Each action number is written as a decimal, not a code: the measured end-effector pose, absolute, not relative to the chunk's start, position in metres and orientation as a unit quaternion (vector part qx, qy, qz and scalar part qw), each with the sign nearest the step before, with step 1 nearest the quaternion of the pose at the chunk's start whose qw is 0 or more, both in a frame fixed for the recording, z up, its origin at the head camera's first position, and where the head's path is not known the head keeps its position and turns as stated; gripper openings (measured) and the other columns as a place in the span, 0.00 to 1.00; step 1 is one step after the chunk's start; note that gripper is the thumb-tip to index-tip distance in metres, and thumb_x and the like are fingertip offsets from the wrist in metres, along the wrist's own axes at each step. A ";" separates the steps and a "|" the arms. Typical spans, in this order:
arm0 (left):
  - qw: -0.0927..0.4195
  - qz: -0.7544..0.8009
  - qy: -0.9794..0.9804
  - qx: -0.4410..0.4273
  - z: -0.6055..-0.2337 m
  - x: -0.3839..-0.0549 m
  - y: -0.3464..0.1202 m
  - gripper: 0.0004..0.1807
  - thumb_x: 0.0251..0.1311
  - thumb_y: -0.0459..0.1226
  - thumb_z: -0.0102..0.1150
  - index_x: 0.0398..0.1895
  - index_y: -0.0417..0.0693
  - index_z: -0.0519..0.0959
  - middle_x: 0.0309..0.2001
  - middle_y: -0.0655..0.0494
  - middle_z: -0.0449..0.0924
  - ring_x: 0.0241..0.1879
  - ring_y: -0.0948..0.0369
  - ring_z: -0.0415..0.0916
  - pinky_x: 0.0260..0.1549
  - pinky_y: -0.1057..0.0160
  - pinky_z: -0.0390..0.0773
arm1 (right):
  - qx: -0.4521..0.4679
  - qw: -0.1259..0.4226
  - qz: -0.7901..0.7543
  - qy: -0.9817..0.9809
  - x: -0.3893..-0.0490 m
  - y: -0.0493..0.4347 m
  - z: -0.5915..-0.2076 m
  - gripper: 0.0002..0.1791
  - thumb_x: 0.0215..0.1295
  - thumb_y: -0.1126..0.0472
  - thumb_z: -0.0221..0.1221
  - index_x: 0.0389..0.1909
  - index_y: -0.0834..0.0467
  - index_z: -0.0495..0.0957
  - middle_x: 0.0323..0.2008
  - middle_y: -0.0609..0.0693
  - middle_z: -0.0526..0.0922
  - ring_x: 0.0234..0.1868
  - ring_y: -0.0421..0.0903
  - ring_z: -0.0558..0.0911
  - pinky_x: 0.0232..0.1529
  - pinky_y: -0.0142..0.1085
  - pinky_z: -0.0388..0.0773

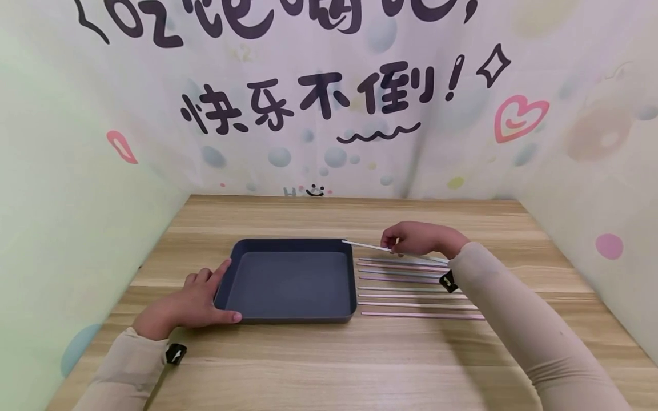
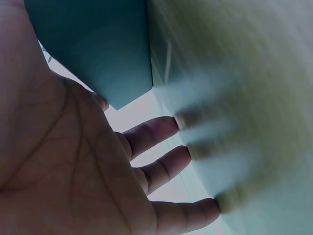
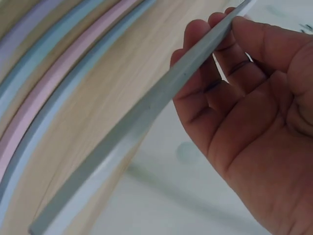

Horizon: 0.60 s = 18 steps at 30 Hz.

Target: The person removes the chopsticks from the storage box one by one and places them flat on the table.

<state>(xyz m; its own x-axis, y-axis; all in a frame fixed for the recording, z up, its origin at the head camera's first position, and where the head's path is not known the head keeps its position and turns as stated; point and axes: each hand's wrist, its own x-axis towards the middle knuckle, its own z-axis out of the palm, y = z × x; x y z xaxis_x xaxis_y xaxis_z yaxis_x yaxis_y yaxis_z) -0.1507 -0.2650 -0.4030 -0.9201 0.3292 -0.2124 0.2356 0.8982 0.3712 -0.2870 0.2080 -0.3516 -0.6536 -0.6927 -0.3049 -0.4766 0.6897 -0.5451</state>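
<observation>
A shallow dark grey-blue rectangular tray (image 1: 288,285) rests on the wooden table. Spread at its left end, my left hand (image 1: 192,297) touches the tray, index finger at the left rim and thumb along the front wall. In the left wrist view three other fingers (image 2: 164,169) stretch out to the table beside the tray corner. My right hand (image 1: 416,237) pinches a thin pale chopstick (image 3: 146,107) between thumb and fingers. The chopstick's left end overlaps the tray's back right corner. Below that hand, several pastel chopsticks (image 1: 411,297) lie side by side, right of the tray.
A white printed cloth (image 1: 308,165) hangs behind the table's back edge, with pale walls (image 1: 591,188) at both sides. Bare wooden tabletop (image 1: 319,365) stretches in front of the tray. The right forearm (image 1: 519,319) reaches over the right ends of the chopsticks.
</observation>
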 end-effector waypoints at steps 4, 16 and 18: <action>0.137 0.173 0.964 0.146 -0.403 -0.151 -0.265 0.69 0.47 0.66 0.69 0.78 0.38 0.40 0.55 0.33 0.62 0.56 0.32 0.58 0.47 0.37 0.70 | -0.326 0.257 -0.209 0.885 -0.291 0.221 -0.357 0.08 0.68 0.73 0.52 0.42 0.63 0.78 0.35 0.55 0.79 0.36 0.44 0.75 0.40 0.40 0.73; 0.138 0.173 0.964 0.146 -0.403 -0.151 -0.265 0.69 0.48 0.66 0.68 0.78 0.38 0.39 0.57 0.30 0.61 0.57 0.31 0.57 0.47 0.37 0.71 | -0.328 0.251 -0.203 0.888 -0.302 0.245 -0.378 0.09 0.65 0.75 0.53 0.40 0.63 0.78 0.32 0.48 0.76 0.35 0.44 0.72 0.40 0.39 0.70; 0.140 0.174 0.964 0.144 -0.403 -0.150 -0.265 0.69 0.48 0.66 0.68 0.78 0.38 0.39 0.57 0.29 0.60 0.57 0.31 0.57 0.47 0.37 0.71 | -0.327 0.252 -0.204 0.888 -0.303 0.246 -0.382 0.08 0.67 0.75 0.53 0.41 0.63 0.79 0.31 0.48 0.75 0.34 0.44 0.72 0.40 0.39 0.70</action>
